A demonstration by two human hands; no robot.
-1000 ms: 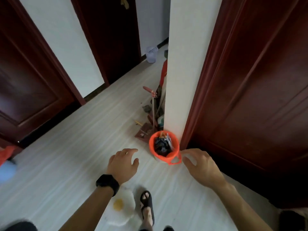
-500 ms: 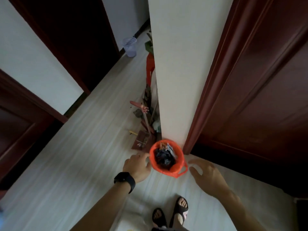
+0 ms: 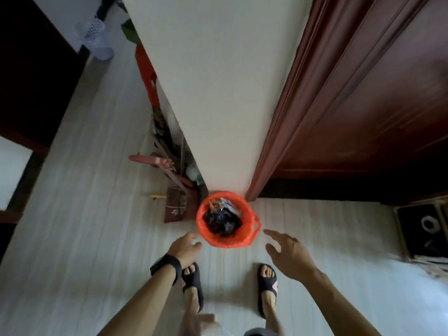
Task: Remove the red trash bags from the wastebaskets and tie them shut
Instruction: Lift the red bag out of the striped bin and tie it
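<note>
A small wastebasket lined with a red trash bag stands on the floor against the foot of a white wall end. Dark crumpled rubbish and paper scraps fill it, and a red bag handle sticks out at its right. My left hand, a black watch on its wrist, hovers just left of the bag's rim with relaxed fingers. To the right of the bag, a short gap away, my right hand spreads open. Neither hand touches the bag.
A dustpan and broom lean by the wall, left of the basket. A second, white mesh wastebasket stands far down the hall. A dark red door frame rises at right. My sandalled feet stand behind the basket.
I have stepped closer and now look almost straight down on the basket. Both hands have stayed either side of it, the right one drawn slightly further out.
</note>
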